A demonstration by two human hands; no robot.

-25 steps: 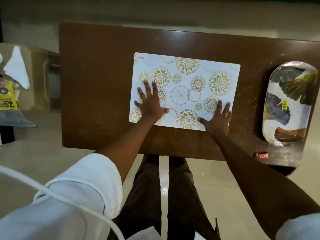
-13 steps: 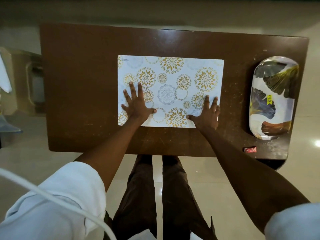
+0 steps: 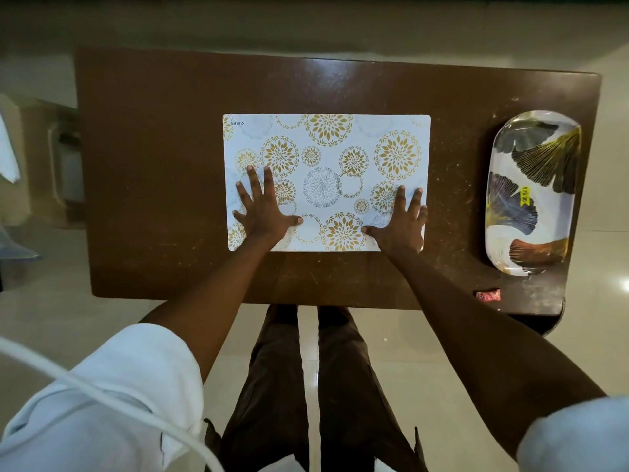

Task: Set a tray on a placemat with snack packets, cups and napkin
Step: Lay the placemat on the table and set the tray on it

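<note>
A white placemat with gold and grey flower rings lies flat in the middle of the brown table. My left hand presses on its near left part, fingers straight and spread. My right hand lies flat on its near right corner, fingers spread too. An oval tray printed with leaves and bearing a yellow price sticker sits at the table's right end, apart from both hands. A white napkin shows at the far left edge, off the table.
A small red packet lies near the table's front right corner. A low beige stand is to the left of the table. My legs are under the table's near edge. A white cable crosses the lower left.
The placemat has turned from slightly tilted to square with the table. My right hand has moved further onto its near right corner. The view has shifted, so the side stand's items left the frame.
</note>
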